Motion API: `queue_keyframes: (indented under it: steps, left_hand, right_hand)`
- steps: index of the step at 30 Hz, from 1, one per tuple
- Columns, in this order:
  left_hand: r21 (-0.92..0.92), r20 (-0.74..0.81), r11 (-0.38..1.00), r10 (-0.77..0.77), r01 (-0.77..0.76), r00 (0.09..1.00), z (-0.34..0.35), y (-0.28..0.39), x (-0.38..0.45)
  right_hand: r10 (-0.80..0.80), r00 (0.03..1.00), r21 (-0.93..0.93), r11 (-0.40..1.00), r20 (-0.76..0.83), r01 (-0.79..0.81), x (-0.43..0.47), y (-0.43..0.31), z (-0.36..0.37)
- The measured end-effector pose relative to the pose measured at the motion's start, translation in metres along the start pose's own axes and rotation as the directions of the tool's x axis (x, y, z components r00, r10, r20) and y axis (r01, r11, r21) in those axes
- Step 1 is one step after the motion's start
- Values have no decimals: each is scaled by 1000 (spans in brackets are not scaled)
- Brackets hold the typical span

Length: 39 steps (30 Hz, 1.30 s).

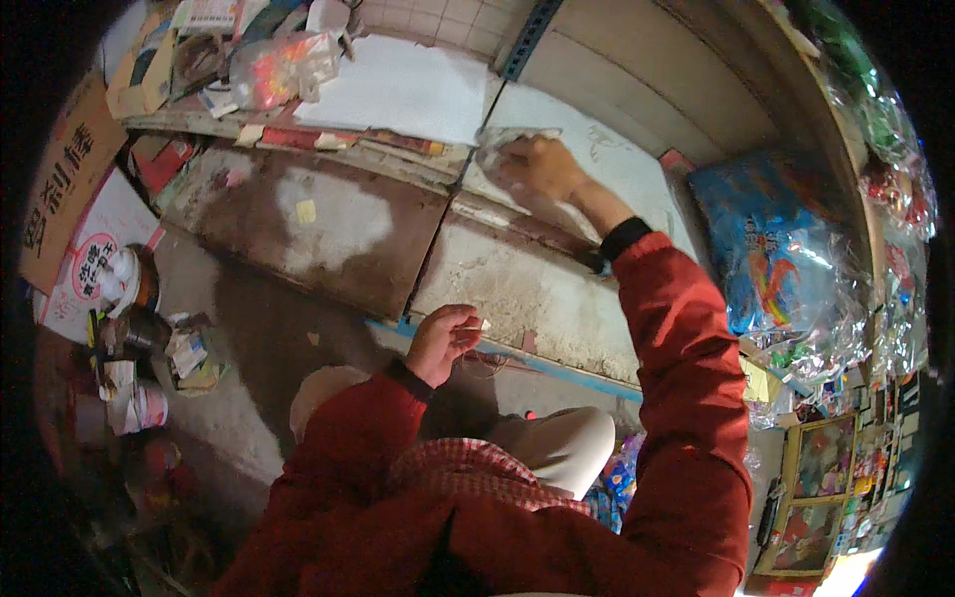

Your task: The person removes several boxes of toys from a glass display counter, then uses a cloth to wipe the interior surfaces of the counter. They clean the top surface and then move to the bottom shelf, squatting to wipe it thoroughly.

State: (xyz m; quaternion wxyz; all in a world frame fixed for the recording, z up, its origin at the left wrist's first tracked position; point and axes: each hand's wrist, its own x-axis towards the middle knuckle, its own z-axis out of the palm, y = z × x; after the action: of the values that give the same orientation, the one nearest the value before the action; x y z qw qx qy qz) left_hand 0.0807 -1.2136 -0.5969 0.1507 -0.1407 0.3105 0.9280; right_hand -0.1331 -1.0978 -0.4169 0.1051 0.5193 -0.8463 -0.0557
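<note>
My right hand (548, 170) reaches far out and presses a crumpled greyish wad (494, 153) onto the upper shelf's white surface (627, 153). Whether the wad is cloth or thin plastic is hard to tell. Faint smudges mark the white surface to the right of the hand. Nearer to me, my left hand (445, 345) hovers by the front edge of the lower shelf board (537, 298), its fingers loosely curled and apart. I see nothing clearly held in it; a tiny pale spot shows at its fingertips. Dirt and stains cover the lower board.
A clear plastic bag with red and yellow contents (287, 71) lies at the upper shelf's left. Cardboard boxes (74, 179) stand at far left, near containers (134, 328) on the floor. Blue plastic packaging (761, 246) flanks my right arm. A dark metal upright (531, 37) rises behind.
</note>
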Motion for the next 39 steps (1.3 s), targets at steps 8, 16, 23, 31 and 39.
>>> queue_keyframes:
  steps: [8,16,23,31,39]
  left_hand:
    - [-33,18,998,-62,62,998,-10,-1,-3]
    - [-30,-42,999,-29,27,999,-10,5,-2]
    - [-19,-27,997,-74,73,997,-1,1,11]
    - [41,-20,989,-142,143,990,16,-17,16]
    - [96,-71,987,-126,132,990,9,-12,11]
  right_hand:
    - [392,918,331,860,59,-389,-48,-7,-17]
    - [712,702,55,701,11,-711,-126,120,-17]
    - [698,715,3,716,28,-698,-118,95,25]
    - [640,764,392,725,-78,-567,-38,-17,1]
    - [846,518,692,451,-129,-564,-140,61,-23]
